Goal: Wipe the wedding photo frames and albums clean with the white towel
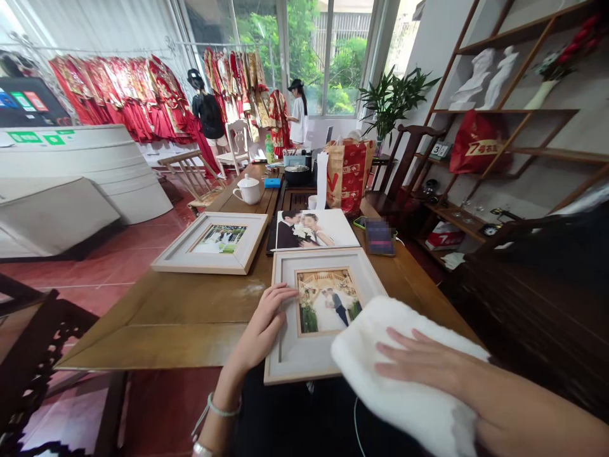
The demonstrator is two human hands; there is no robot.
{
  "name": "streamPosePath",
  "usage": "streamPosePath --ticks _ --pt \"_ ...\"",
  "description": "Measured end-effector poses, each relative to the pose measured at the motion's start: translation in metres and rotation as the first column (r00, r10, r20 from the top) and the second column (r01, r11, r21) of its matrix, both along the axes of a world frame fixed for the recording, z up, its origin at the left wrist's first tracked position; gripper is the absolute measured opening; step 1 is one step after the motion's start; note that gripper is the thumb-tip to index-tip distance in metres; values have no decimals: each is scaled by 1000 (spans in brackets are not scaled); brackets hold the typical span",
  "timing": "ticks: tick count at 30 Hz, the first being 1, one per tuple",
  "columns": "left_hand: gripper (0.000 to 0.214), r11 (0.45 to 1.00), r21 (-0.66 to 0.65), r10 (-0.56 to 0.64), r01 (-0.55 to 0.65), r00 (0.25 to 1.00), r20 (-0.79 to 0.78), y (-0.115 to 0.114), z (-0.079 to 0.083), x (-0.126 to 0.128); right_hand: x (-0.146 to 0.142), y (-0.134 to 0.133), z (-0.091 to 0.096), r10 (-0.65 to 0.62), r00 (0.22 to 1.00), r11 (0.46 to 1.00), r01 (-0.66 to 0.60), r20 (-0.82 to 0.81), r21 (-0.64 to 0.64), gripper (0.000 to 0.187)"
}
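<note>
A light wooden picture frame (290, 355) with a white mat and a wedding photo (328, 301) overhangs the table's near edge. My left hand (264, 324) rests over its left side, fingers stretched out onto the front. Across the frame's lower right corner lies a fluffy white cloth (371, 330), part of it hanging past the table edge. My right hand (419, 358) is flat on top of the cloth with fingers spread. Whatever part of the frame is under the cloth is hidden.
Another framed photo (216, 241) lies left, and an unframed couple print (318, 230) behind. A phone (379, 237), paper bag (349, 171), lidded white cup (247, 189) and black bowl (297, 174) share the wooden table (190, 317). Two people stand near red garments (166, 95).
</note>
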State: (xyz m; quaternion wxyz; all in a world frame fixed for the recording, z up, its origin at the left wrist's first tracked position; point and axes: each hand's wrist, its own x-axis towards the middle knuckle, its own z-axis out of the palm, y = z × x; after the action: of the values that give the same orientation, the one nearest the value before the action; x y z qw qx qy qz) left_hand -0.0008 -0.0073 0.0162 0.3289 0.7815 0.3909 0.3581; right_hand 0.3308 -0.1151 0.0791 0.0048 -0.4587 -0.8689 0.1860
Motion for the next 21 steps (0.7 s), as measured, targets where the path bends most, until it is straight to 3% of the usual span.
streamPosePath --ticks 4,8,10,16,21 --pt "40 1000 3 0 0 1000 -5 -1 1 0 8 25 -22 -144 988 968 128 60 214 95" --pt "39 1000 7 -5 5 1000 -15 -1 2 0 -29 50 -44 -238 970 890 196 51 411 95" --pt "38 1000 10 -6 6 1000 -19 -1 1 0 -51 56 -48 -282 957 867 228 59 443 89" --pt "39 999 22 -22 23 999 -31 0 -2 -1 -97 71 -37 -279 960 938 277 -21 210 86" --pt "34 1000 4 -6 6 1000 -4 -1 -1 2 -99 55 -16 -58 973 998 57 -225 -12 90"
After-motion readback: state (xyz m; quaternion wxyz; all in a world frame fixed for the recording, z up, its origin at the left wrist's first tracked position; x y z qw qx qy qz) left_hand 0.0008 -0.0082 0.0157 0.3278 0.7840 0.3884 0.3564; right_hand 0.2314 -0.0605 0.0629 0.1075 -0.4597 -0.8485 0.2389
